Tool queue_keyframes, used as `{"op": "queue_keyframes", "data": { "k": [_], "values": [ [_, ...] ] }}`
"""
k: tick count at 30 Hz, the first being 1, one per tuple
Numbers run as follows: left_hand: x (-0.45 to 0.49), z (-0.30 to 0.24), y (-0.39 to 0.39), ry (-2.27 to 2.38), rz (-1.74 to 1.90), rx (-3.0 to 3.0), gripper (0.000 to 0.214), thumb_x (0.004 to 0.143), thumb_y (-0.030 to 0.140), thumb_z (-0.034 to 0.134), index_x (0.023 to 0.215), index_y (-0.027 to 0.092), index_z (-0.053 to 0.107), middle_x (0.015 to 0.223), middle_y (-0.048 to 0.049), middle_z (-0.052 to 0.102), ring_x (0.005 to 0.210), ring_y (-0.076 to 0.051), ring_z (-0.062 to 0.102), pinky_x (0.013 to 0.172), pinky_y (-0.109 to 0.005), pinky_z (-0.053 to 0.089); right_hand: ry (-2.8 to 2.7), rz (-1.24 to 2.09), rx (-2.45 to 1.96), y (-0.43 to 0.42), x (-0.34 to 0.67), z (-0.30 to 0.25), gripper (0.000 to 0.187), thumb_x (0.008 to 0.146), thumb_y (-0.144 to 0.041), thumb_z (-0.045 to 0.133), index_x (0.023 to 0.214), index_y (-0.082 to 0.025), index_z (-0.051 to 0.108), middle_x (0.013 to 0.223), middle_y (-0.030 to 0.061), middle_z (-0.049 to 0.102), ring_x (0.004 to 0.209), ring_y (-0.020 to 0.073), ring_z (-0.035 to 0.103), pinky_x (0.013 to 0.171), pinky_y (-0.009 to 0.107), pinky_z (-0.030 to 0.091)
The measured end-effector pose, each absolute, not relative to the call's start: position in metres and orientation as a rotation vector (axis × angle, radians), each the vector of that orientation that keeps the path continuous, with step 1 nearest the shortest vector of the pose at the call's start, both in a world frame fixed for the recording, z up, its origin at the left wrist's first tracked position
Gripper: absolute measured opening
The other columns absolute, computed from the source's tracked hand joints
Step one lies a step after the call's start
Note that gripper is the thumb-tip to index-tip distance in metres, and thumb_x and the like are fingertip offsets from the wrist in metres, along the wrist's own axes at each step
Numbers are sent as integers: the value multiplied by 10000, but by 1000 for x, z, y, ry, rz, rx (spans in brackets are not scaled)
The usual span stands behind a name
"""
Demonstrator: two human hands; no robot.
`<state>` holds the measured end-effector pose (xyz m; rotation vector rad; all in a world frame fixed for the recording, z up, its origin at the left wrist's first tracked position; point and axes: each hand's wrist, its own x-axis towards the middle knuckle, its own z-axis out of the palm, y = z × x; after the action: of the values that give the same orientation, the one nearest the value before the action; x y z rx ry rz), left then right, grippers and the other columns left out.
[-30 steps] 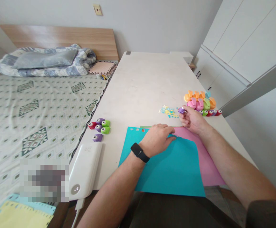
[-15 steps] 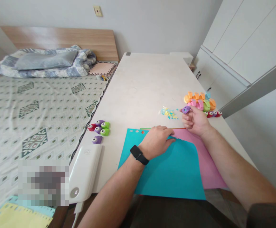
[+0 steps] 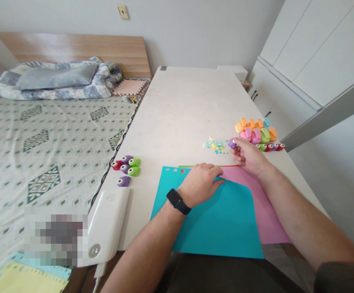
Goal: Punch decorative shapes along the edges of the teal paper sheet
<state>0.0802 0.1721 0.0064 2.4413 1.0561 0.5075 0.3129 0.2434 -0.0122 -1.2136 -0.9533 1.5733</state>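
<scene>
My right hand (image 3: 248, 156) pinches a small purple craft punch (image 3: 232, 144) just right of a pile of tiny paper cut-outs (image 3: 216, 145) in yellow, blue and white. Across the top of a blue sheet of paper (image 3: 216, 219) lies my left hand (image 3: 203, 183), its thumb and fingers closed on the far edge. That sheet has several punched holes along its upper left edge and lifts slightly near the fingers. Beneath it, a pink sheet (image 3: 268, 219) sticks out on the right.
Several small punches (image 3: 128, 165) stand at the table's left edge, behind a white power bank (image 3: 108, 224) with a cable. Larger lever punches (image 3: 256, 132) and a row of small ones (image 3: 270, 147) are at the right. Punched yellow paper (image 3: 27, 278) lies lower left, beside the bed (image 3: 70, 134).
My right hand has turned the purple punch over and moved it slightly left, towards the cut-outs. My left hand stays on the blue paper. The view has shifted a little.
</scene>
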Motion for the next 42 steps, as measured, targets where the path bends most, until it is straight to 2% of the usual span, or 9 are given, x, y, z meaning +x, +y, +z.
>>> {"op": "queue_keyframes", "data": {
  "k": [6, 19, 26, 30, 36, 38, 42],
  "values": [
    [80, 8, 171, 1061, 497, 2440, 219, 988, 359, 633, 1121, 199, 700, 1073, -80, 747, 1023, -243, 691, 957, -380, 530, -1124, 1350, -1357, 239, 308, -18, 266, 876, -476, 729, 958, -256, 604, 648, -37, 568, 397, 66, 361, 329, 181, 171],
    [81, 8, 171, 1065, 495, 2439, 216, 991, 357, 624, 1126, 205, 699, 1073, -80, 744, 1027, -244, 692, 960, -383, 533, -1231, 1258, -1477, 241, 304, -26, 209, 848, -411, 722, 884, -252, 589, 497, -74, 492, 331, 62, 287, 296, 161, 147],
    [80, 9, 171, 1070, 498, 2440, 222, 989, 363, 631, 1121, 199, 702, 1062, -81, 742, 1017, -245, 690, 954, -382, 530, -1202, 1216, -1453, 239, 302, -26, 276, 881, -495, 713, 919, -261, 573, 571, -64, 530, 360, 62, 307, 309, 176, 170],
    [80, 9, 172, 1065, 499, 2441, 229, 995, 366, 621, 1128, 198, 701, 1066, -80, 743, 1021, -245, 688, 954, -379, 528, -1238, 1143, -1381, 236, 303, -16, 294, 893, -529, 711, 976, -277, 584, 647, -39, 585, 423, 80, 407, 350, 178, 252],
    [80, 8, 172, 1064, 496, 2442, 223, 992, 357, 630, 1128, 196, 701, 1076, -79, 742, 1027, -242, 687, 958, -376, 526, -1332, 1088, -1372, 234, 309, -13, 333, 888, -547, 731, 917, -261, 563, 611, -54, 493, 476, 85, 363, 382, 181, 261],
    [80, 8, 172, 1063, 499, 2441, 219, 992, 358, 630, 1125, 199, 701, 1072, -76, 742, 1026, -240, 687, 957, -374, 526, -1339, 1087, -1363, 235, 311, -15, 338, 864, -528, 765, 969, -263, 583, 664, -47, 516, 508, 88, 400, 397, 184, 289],
    [80, 8, 172, 1058, 488, 2445, 221, 994, 356, 628, 1129, 197, 700, 1073, -73, 743, 1026, -242, 687, 955, -379, 527, -1384, 1135, -1313, 236, 313, -15, 403, 889, -501, 744, 1206, -276, 639, 716, -40, 539, 513, 89, 422, 420, 208, 326]
  ]
}}
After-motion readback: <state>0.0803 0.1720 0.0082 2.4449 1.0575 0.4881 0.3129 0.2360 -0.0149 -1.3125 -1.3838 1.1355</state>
